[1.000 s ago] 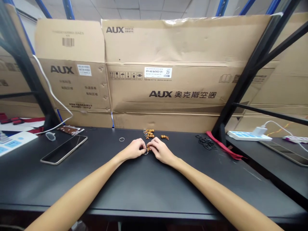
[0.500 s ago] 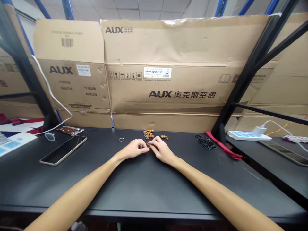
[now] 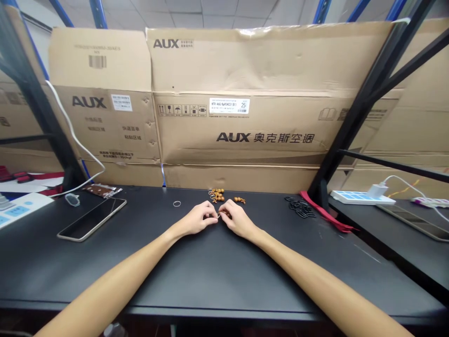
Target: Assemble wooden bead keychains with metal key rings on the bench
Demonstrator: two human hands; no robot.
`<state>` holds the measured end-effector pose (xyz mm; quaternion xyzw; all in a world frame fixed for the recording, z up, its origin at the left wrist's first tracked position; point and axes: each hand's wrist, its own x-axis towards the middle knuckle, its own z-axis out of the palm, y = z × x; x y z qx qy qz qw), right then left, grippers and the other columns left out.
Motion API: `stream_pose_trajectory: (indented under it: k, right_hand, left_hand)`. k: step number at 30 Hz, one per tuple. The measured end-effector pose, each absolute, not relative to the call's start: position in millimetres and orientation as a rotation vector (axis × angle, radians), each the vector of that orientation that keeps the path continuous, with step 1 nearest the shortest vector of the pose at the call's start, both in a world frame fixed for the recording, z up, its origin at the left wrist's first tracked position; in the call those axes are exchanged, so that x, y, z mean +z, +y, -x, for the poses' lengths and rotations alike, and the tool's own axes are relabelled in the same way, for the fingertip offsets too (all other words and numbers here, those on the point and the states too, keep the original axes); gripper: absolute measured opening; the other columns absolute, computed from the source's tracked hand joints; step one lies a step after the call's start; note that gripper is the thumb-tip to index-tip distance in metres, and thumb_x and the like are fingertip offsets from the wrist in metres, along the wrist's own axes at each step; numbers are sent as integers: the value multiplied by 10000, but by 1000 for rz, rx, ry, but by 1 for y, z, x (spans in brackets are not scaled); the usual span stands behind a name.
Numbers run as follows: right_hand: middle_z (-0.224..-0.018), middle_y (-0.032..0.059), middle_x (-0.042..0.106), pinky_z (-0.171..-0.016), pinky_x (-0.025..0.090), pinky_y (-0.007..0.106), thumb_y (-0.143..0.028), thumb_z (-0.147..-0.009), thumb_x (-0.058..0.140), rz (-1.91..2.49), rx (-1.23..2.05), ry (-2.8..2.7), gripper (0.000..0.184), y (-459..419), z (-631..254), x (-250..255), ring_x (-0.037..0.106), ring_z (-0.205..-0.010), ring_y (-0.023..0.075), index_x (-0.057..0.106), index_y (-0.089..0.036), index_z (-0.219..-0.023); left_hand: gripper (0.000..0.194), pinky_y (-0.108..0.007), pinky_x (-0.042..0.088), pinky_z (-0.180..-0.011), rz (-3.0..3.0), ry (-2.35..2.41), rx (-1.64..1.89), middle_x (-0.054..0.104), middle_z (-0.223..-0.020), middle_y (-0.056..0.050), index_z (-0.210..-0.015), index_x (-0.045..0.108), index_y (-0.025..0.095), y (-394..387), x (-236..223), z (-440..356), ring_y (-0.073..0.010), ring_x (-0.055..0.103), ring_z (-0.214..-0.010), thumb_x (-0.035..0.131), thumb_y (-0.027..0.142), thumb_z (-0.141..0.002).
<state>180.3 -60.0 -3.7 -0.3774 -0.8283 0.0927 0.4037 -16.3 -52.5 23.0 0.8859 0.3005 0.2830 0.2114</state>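
My left hand point(image 3: 200, 218) is closed in a pinch at the middle of the black table. Its fingertips meet a small metal ring point(image 3: 219, 215), mostly covered by fingers. Facing it, my right hand point(image 3: 239, 220) is also closed, around a brown wooden bead charm point(image 3: 227, 213) that shows only in part. Just beyond the hands lie several bead charms with rings point(image 3: 217, 194). Another bead charm point(image 3: 240, 200) rests behind my right hand. To the left of my left hand, a loose metal ring point(image 3: 177, 203) lies flat.
A phone point(image 3: 93, 220) and a brown packet point(image 3: 101, 189) lie on the left, near a white cable point(image 3: 79, 140). Black rings or loops point(image 3: 300, 208) and a red strap point(image 3: 326, 213) lie on the right. Cardboard point(image 3: 238, 154) walls off the back; a black frame post point(image 3: 354, 112) stands right.
The bead charm in my right hand has shifted slightly and turned further under the fingers. Both hands stay together in nearly the same place.
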Motion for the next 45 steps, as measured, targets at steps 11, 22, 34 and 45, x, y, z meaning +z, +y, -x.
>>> stream_pose_trajectory:
  k: [11, 22, 34, 45]
  right_hand:
    - [-861, 30, 556, -667, 458, 262, -219, -889, 484, 1027, 203, -2073, 112, -56, -184, -7, 538, -685, 125, 593, -196, -905]
    - [-860, 33, 594, -705, 458, 261, -220, -889, 494, 1112, 141, -2112, 131, -59, -184, -4, 559, -738, 137, 623, -196, -896]
    - [-934, 67, 609, -820, 453, 328, -278, -883, 508, 1215, -61, -2012, 145, -59, -187, 0, 561, -888, 195, 611, -193, -939]
    - [-1428, 103, 414, -1092, 272, 430, -520, -920, 361, 1299, 99, -2421, 550, -56, -189, -3, 351, -1326, 261, 464, -193, -1350]
  left_hand:
    - [194, -273, 426, -798, -2902, 807, 796, 507, -936, -41, -862, 670, 204, -51, 22, 23, -155, 510, -846, 493, 268, -910]
    - [260, -301, 390, -769, -3274, 770, 663, 510, -1036, -69, -879, 652, 198, -56, 26, 20, -171, 485, -845, 398, 194, -935]
    - [151, -330, 435, -786, -3010, 1138, 783, 544, -933, -61, -883, 584, 175, -52, 20, 21, -197, 528, -858, 521, 312, -884]
    - [477, -407, 327, -1057, -2854, 1164, 555, 482, -1371, -82, -1298, 492, 221, -44, 10, 25, -247, 425, -1269, 370, 496, -928]
